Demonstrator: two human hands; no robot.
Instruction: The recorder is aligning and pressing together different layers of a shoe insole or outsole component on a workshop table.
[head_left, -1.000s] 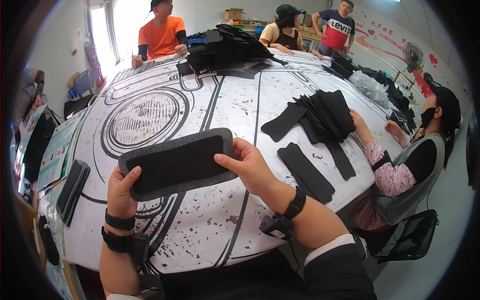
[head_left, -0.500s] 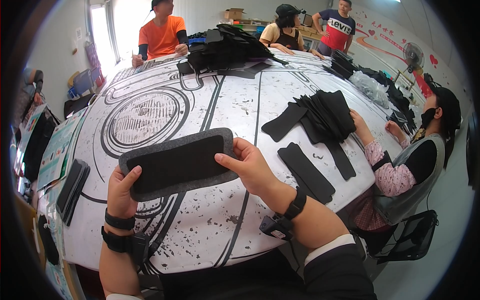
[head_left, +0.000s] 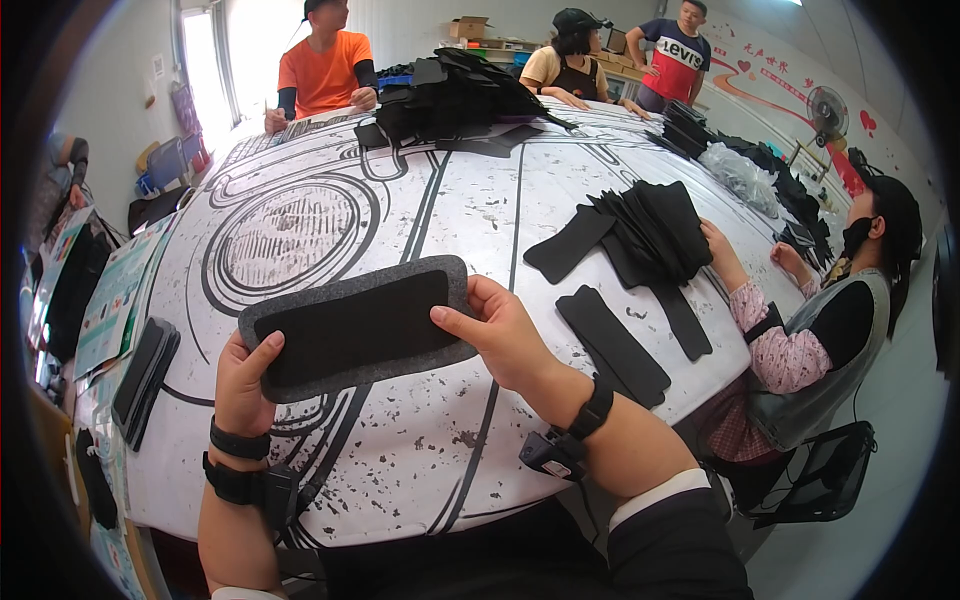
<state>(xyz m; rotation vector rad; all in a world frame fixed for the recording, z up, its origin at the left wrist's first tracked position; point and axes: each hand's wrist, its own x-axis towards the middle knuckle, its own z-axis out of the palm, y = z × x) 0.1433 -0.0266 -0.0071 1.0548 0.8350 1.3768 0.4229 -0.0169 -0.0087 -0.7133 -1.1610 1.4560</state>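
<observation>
A black rectangular felt pad (head_left: pixel 358 333) with rounded corners and a grey border is held up above the table, slightly tilted. My left hand (head_left: pixel 243 380) grips its left end, thumb on the front face and fingers behind. At the other end, my right hand (head_left: pixel 500 330) pinches the pad the same way. The fingers behind the pad are partly hidden. To the right of my right hand, a few flat black pieces (head_left: pixel 613 350) lie on the table. Beyond them is a fanned stack of black pieces (head_left: pixel 650 230).
The white printed table (head_left: pixel 420 470) spreads before me. A large black heap (head_left: pixel 450 100) lies at its far side. Dark pads (head_left: pixel 147 385) are stacked at the left edge. A seated co-worker (head_left: pixel 810 330) is at the right, near a clear plastic bag (head_left: pixel 738 178). Other people stand beyond.
</observation>
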